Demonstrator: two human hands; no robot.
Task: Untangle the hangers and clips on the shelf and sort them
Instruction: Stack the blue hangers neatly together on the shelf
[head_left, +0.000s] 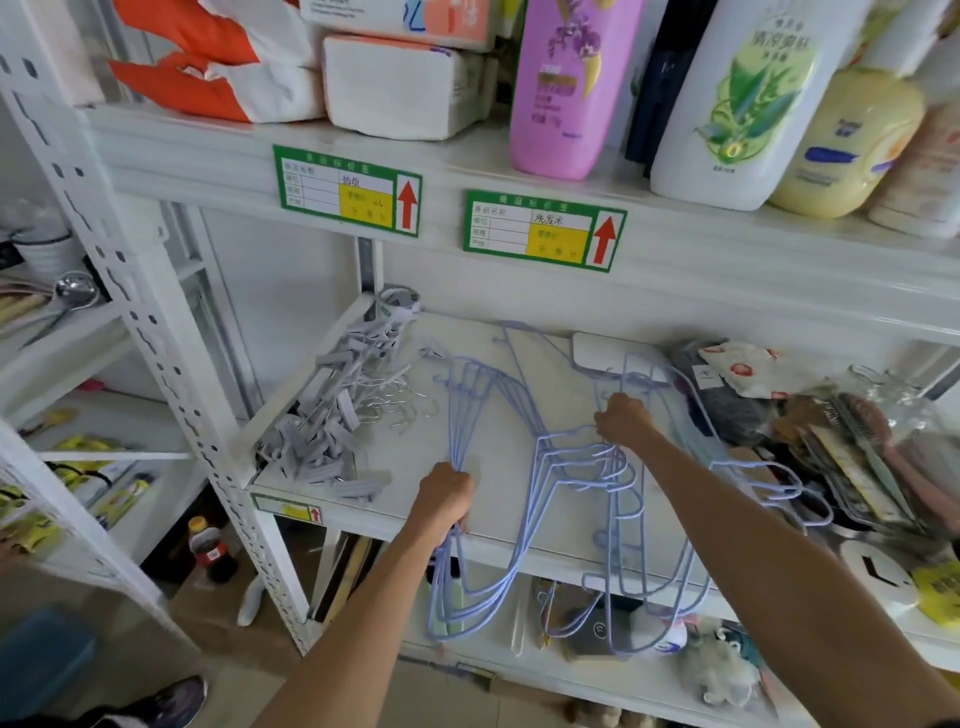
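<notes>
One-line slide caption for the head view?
Left hand grips one bundle of lilac wire hangers, right hand holds a second bundle; grey clips lie piled at the left of the shelf.

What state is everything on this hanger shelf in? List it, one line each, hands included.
left hand: grips the left hanger bundle.
right hand: grips the tangled hangers.
left hanger bundle: gathered and aligned, overhanging the shelf edge.
tangled hangers: hooks interlocked, overhanging the same edge.
grey clips: heaped at the shelf's left end, untouched.
pink bottle: standing upright, one level up.
</notes>
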